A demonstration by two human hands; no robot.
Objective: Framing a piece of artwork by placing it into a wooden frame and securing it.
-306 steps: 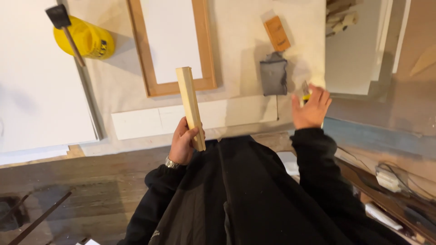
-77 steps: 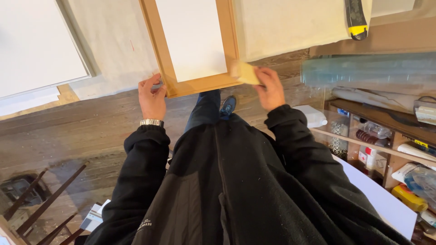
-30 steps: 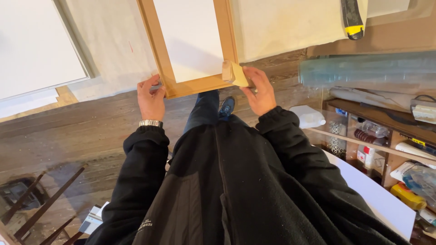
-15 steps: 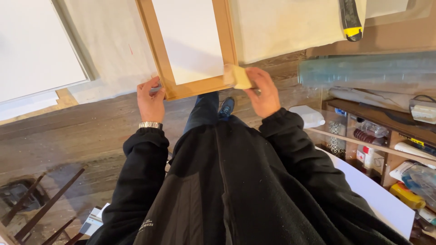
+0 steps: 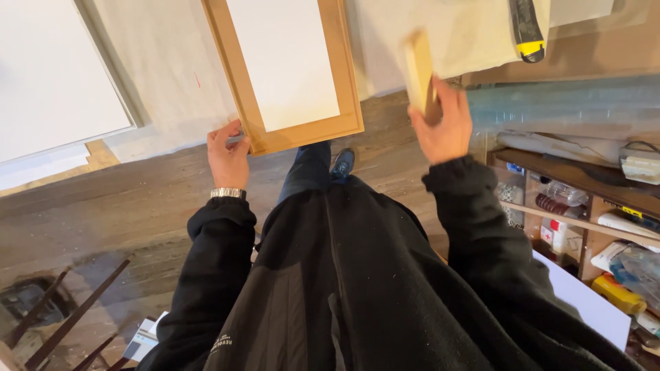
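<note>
Right hand clamped on a wooden block, lifted clear of the wooden frame, which lies flat on the paper-covered floor. Left hand pins the frame's near corner, grip closed on it. Risk: frame may skid on the paper if the left hand eases off.

Matt wooden frame, pale wooden block

Both arms, in black sleeves, reach forward from the body. The left hand, a metal watch on its wrist, lies low with fingers curled inward. The right hand is raised farther right, fingers wrapped closed in a grip.
</note>
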